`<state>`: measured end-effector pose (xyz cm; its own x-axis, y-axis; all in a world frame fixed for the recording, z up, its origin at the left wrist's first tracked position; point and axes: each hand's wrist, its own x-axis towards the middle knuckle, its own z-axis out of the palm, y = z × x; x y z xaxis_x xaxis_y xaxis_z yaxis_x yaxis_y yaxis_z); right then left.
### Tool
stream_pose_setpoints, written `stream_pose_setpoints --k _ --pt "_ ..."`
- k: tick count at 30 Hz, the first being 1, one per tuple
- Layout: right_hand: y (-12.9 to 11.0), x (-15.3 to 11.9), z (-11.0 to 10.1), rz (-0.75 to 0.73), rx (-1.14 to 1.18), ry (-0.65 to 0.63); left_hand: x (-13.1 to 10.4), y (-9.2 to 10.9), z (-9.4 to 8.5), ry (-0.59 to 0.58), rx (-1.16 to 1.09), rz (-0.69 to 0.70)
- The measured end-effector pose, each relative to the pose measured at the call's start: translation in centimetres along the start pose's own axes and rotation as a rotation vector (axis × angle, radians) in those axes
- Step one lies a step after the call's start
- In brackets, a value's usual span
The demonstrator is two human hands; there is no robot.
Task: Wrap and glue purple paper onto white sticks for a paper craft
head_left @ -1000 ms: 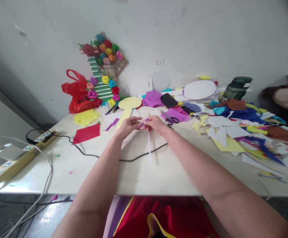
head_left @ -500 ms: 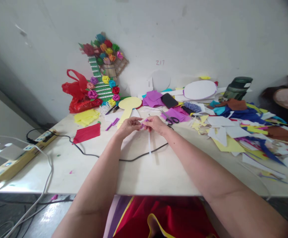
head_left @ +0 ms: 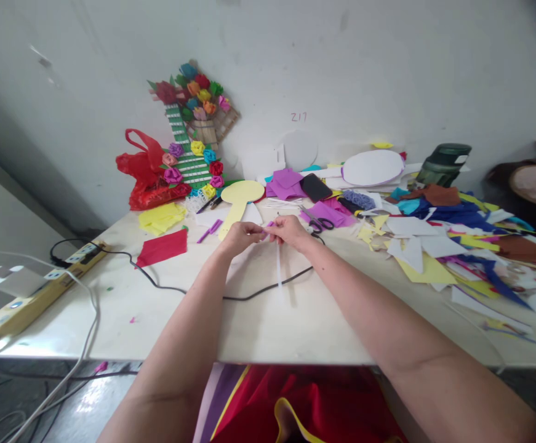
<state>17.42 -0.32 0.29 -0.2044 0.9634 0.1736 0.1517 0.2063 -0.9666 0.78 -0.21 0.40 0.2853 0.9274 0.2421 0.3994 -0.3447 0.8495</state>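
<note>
My right hand (head_left: 290,232) pinches a small purple paper piece (head_left: 270,226) above the middle of the table. From under its fingers a narrow white strip (head_left: 279,267) hangs down. My left hand (head_left: 244,236) is closed at the left end of the purple piece, fingertips almost meeting those of my right hand. How the strip and the purple piece join is hidden by the fingers. Left of my hands lie purple paper rolls (head_left: 210,231) and a yellow paper cutout (head_left: 242,192) with a round head. Scissors (head_left: 318,221) with dark handles rest to the right.
A black cable (head_left: 244,299) crosses the table beneath my forearms. At left are a power strip (head_left: 60,283) and red paper (head_left: 162,248). Paper flowers (head_left: 198,92) and a red bag (head_left: 143,172) stand behind. Paper scraps (head_left: 434,240) and a dark bottle (head_left: 443,165) fill the right.
My left hand's fingers have shifted very slightly at the purple piece. My right hand and the hanging white strip stay nearly in the same place.
</note>
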Motion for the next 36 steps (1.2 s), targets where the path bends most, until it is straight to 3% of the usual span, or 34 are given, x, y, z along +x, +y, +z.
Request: stream_pose_setpoints --k 19,36 --pt "-0.5 -0.3 0.0 -0.002 0.027 -0.024 -0.3 0.6 0.0 0.042 0.058 -0.028" --pt "-0.5 -0.3 0.0 -0.045 -0.062 0.056 -0.5 1.1 0.2 0.012 -0.144 -0.086"
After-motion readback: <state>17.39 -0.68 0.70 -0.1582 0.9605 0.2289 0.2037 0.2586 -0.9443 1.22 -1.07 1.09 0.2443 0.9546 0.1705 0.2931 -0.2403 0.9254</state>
